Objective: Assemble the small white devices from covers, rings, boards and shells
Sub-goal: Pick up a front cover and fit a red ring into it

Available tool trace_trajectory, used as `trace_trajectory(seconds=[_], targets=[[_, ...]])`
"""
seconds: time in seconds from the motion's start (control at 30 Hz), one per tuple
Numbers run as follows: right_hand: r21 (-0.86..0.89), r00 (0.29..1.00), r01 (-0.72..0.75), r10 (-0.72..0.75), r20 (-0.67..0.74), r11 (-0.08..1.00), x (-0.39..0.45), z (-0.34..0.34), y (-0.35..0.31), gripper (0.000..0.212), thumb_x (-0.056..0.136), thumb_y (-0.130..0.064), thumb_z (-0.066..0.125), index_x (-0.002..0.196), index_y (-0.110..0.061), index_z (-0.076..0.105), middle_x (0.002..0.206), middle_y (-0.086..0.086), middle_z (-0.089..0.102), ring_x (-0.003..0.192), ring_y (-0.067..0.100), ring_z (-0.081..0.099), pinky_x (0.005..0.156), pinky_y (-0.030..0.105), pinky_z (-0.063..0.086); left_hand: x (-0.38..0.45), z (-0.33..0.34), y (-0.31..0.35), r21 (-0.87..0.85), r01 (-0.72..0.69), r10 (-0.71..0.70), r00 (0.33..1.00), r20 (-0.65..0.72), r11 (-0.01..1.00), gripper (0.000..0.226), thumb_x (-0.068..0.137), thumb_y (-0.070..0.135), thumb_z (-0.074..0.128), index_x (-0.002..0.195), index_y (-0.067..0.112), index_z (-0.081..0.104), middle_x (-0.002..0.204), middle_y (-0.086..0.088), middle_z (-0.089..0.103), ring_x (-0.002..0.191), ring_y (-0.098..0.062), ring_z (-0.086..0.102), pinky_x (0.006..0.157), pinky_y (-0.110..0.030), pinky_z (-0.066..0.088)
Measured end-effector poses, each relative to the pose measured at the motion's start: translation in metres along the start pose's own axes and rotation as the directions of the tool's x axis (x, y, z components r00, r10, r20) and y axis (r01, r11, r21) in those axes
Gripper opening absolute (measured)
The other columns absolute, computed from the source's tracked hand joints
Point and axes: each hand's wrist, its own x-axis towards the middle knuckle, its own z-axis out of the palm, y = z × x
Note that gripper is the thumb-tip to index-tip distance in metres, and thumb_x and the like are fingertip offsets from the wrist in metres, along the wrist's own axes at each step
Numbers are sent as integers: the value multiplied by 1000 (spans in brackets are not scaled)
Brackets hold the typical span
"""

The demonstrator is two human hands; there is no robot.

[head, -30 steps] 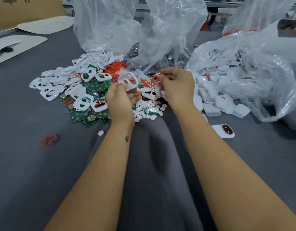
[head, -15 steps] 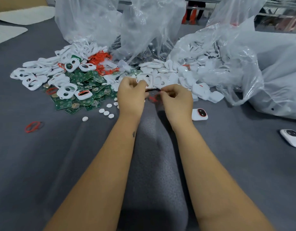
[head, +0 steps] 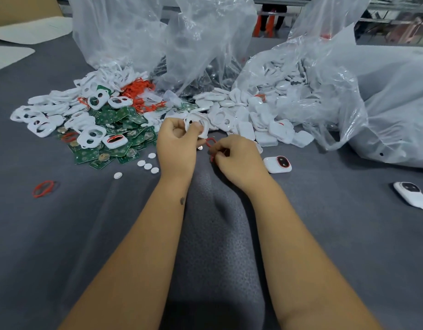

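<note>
While left hand [head: 176, 145] holds cover [head: 196, 125] | right hand [head: 239, 158] pinches ring [head: 210, 142]

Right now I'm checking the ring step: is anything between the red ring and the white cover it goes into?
Nothing visible. The right hand pinches the red ring just below the white cover held by the left hand, with only open air between them.

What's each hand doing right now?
Left hand: grips a white cover.
Right hand: pinches a red ring.
</note>
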Motion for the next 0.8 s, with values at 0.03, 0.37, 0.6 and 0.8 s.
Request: trace_trajectory(seconds=[0.03, 0.37, 0.6, 0.8], targets=[[23, 999, -27, 26, 33, 999, 0, -3, -1, 30, 81, -2, 51, 92, -14, 76, 86, -6, 64, 81, 7, 54, 67, 16, 37, 0, 0, 0, -27, 15, -15, 1000, -3, 1000, 19, 89, 4, 61, 81, 15, 48, 87, -21, 66, 70, -16, 67, 64, -23, 55], [13, 977, 46, -48, 206, 999, -8, -23, 2, 29, 81, -11, 70, 110, -13, 72, 84, -4, 57, 82, 12, 57, 78, 20, 43, 2, -1, 3, -144, 93, -96, 995, -15, 985, 12, 90, 1, 58, 84, 10, 54, 79, -7, 70, 70, -14, 66, 65, -21, 55], [448, 987, -110, 149, -54, 887, -3, -11, 2, 16, 81, -8, 73, 94, -16, 70, 77, -7, 64, 68, 4, 55, 69, 13, 47, 1, -1, 6, -157, 123, -113, 991, 72, 980, 6, 92, 2, 59, 88, 7, 61, 79, -8, 71, 68, -13, 67, 65, -20, 55], [772, 973, -87, 220, -70, 630, 0, -14, 4, 32, 87, 7, 61, 117, -4, 63, 99, 0, 66, 99, 16, 62, 101, 33, 49, -2, -2, 9, -163, 147, -122, 981, 151, 976, 9, 93, 2, 58, 89, 9, 61, 79, -6, 72, 66, -10, 68, 67, -22, 56]])
